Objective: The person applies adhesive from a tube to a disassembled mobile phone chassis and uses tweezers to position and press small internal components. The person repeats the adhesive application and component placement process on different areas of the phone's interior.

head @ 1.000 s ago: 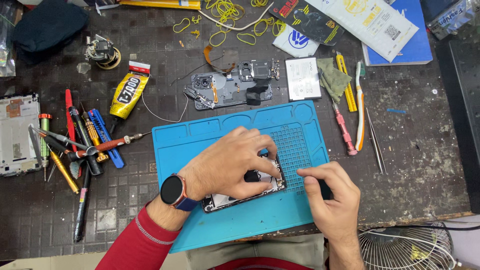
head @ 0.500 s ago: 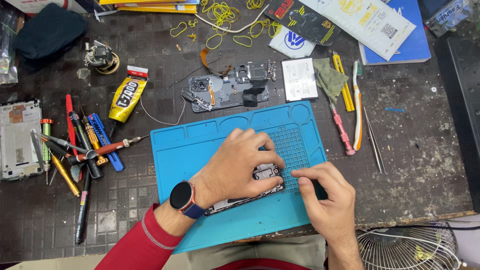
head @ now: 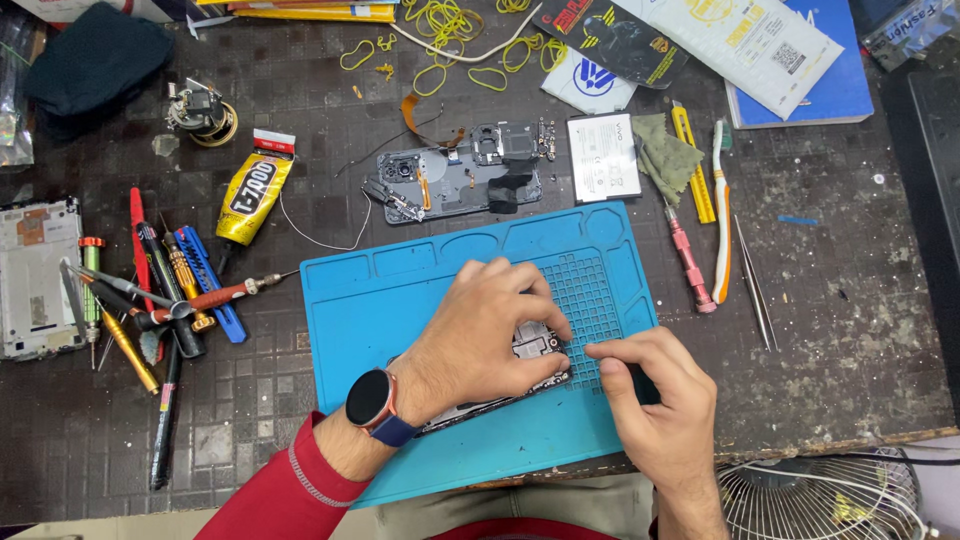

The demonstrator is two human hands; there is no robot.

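An opened phone (head: 535, 345) lies on a blue work mat (head: 400, 290) near the table's front edge. My left hand (head: 480, 335), with a dark watch on the wrist and a red sleeve, rests palm down on the phone and covers most of it. My right hand (head: 655, 390) sits just right of it, fingers curled, fingertips touching the phone's right end by the exposed circuit board. Whether the right fingers pinch a small part is hidden.
A dismantled phone back (head: 455, 185) and a white battery (head: 603, 158) lie behind the mat. A yellow glue tube (head: 250, 190) and several screwdrivers (head: 165, 300) are at left, with another phone frame (head: 35, 275). A toothbrush (head: 722, 210), tweezers (head: 755, 290) and a fan grille (head: 820, 500) are at right.
The view has shifted slightly. My right hand moved a little left, toward the phone's right end. My left hand stayed on the phone.
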